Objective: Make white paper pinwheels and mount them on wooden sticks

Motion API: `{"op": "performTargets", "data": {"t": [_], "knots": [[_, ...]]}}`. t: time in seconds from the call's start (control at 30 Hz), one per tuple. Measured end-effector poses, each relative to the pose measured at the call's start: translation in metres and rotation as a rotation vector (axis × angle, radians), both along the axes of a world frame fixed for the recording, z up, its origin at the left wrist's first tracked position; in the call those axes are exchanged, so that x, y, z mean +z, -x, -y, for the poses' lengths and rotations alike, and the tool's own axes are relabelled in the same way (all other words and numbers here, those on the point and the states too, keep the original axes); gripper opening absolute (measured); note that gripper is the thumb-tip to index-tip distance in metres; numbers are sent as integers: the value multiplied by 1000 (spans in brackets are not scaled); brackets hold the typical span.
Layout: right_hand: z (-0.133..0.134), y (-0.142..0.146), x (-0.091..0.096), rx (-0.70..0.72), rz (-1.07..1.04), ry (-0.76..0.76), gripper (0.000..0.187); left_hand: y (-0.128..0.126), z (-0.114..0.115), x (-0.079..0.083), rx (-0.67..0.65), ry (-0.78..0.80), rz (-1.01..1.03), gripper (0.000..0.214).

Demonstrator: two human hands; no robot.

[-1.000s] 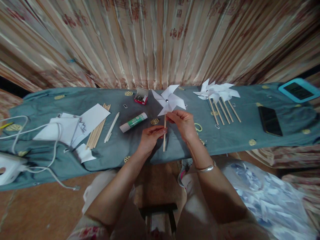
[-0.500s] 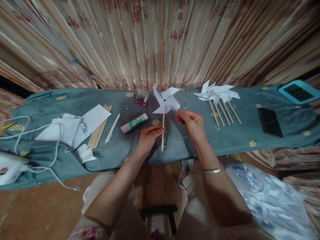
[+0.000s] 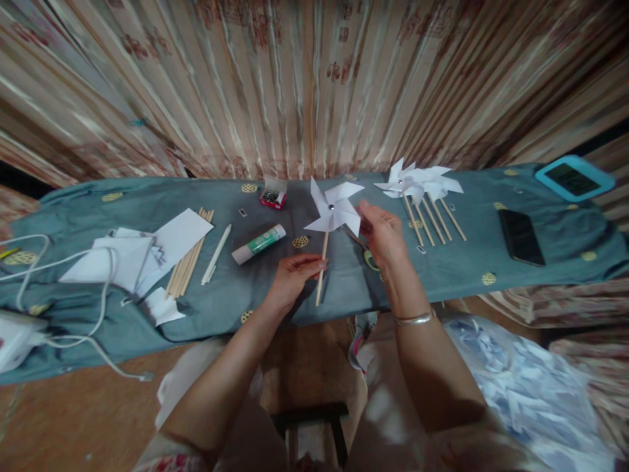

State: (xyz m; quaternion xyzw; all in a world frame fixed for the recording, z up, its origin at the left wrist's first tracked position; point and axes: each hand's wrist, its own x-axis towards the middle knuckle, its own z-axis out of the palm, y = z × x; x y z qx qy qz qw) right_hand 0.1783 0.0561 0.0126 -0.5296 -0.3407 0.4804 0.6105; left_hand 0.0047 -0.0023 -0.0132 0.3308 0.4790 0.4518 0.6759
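My left hand (image 3: 297,274) pinches the wooden stick of a white paper pinwheel (image 3: 339,196) between thumb and fingers. The pinwheel is tilted up above the table, with a round silver pin at its centre. Beside its right-hand blade is my right hand (image 3: 382,233), its fingers loosely bent. Whether the fingertips touch the paper I cannot tell. Partly covered by that hand lie scissors (image 3: 371,261) with a green and dark handle. Several finished pinwheels (image 3: 400,182) rest to the right, their sticks side by side.
A glue stick (image 3: 259,244), an open red box of pins (image 3: 273,195) and a white pen (image 3: 216,254) lie left of centre. Further left are wooden sticks (image 3: 189,265), paper sheets (image 3: 122,259) and a white cable (image 3: 101,301). A phone (image 3: 521,237) and blue-framed clock (image 3: 574,180) are right.
The pinwheel has turned a little and leans more to the right. My right hand has moved slightly up beside its blade, uncovering part of the scissors. The whole view has shifted slightly.
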Motion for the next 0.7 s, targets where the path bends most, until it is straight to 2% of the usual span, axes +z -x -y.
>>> {"op": "performTargets", "data": {"t": [0.23,0.7], "knots": [[0,2,-2,39,-70,10,33,0,0,0,-2,8,-13,43],[2,6,-1,49,-54,47,43,0,-1,1,30,-16,-22,40]]}}
